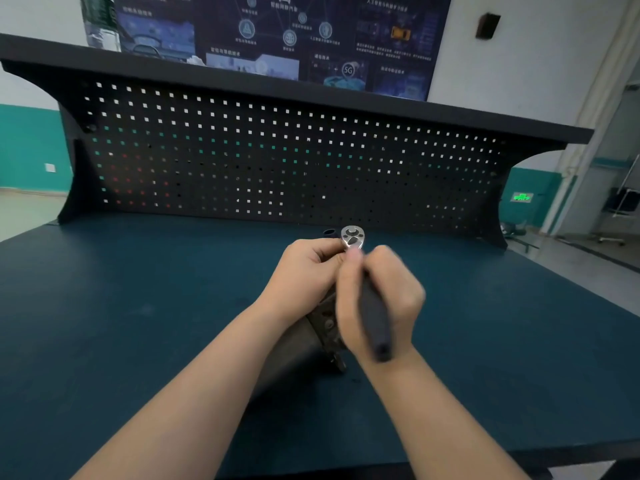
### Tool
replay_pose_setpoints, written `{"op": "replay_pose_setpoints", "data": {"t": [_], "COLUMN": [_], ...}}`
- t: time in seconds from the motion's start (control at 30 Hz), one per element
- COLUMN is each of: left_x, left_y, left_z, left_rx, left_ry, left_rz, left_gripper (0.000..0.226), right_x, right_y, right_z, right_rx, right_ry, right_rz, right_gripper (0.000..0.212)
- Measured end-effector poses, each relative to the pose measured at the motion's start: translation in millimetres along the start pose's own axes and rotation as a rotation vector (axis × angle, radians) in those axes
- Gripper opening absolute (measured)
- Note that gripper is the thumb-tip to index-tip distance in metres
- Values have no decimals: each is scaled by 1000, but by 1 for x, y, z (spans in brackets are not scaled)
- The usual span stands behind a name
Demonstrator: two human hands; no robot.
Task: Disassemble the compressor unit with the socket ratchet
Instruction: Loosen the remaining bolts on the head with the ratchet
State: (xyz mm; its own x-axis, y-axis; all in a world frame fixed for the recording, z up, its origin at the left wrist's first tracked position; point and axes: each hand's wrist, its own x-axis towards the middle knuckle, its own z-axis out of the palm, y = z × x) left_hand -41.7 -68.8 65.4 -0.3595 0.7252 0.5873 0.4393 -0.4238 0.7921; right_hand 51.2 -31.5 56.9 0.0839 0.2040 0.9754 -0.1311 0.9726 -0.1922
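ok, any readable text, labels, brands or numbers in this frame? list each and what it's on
"5G": inside a circle on the wall poster.
Other poster text: Chinese headings and captions, too small and blurred to read.
Green lit sign low on the far wall: blurred, unreadable.
Ratchet, gripped by the right hand with the left hand at its head: no marking legible.
Compressor unit: no label visible.

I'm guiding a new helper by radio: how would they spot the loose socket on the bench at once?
Start at the black pegboard behind the blue bench top. Just before its lower edge, left of the shiny ratchet head above the hands, lies the socket. It is the only small, dark, loose piece there.
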Motion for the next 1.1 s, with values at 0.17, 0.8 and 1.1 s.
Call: {"op": "replay_pose_setpoints", "data": {"t": [0.17, 0.8, 1.1], "left_x": [1, 1, -1], "left_y": [5, 5, 0], "left_z": [-11, -12, -6], "left_rx": [-57, -18, -61], "left_ry": [-134, -99, -39], "left_rz": [-34, -74, -63], "left_gripper": [21, 19, 48], "right_x": [40, 57, -1], "right_y": [12, 21, -11], "right_z": [-18, -26, 8], "right_rx": [220, 383, -227], "right_ry": [-244, -306, -81], "right_rz": [227, 454, -160], "right_gripper": [38, 38, 29]}}
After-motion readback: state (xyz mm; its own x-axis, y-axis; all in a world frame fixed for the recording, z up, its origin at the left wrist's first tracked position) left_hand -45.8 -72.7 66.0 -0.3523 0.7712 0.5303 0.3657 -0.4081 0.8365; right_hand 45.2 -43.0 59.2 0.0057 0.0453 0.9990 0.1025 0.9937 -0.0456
